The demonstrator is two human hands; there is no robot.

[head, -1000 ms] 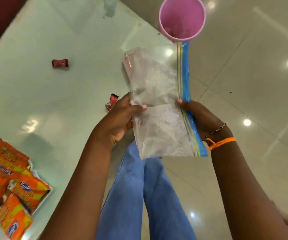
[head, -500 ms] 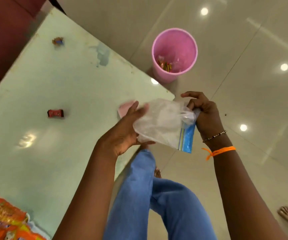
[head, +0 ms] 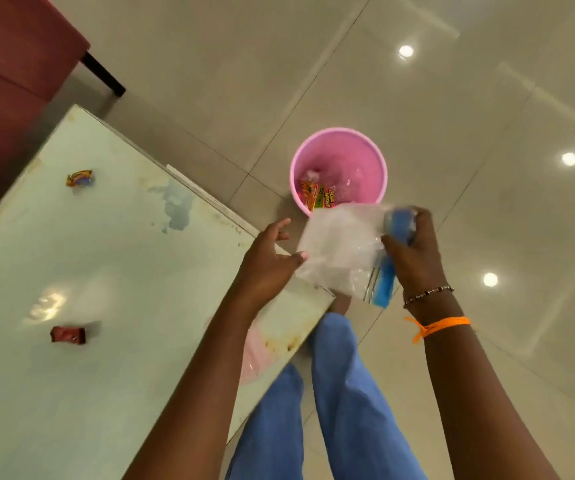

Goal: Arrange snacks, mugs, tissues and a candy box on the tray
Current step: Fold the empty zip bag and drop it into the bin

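Clear, limp plastic bag (head: 339,249), light and slippery, looks best pinched at its stiffer blue zip edge, where the right hand (head: 412,252) clenches it; left hand (head: 267,268) open beside it at frame centre.

On the table (head: 112,306) lie two small wrapped candies: a red one (head: 68,335) near its left side and a multicoloured one (head: 80,178) farther back. Past the table's far corner stands one pink bin (head: 338,168) holding one orange wrapper (head: 317,198). One clear plastic bag (head: 343,252) hangs just beside that corner. Two hands show.
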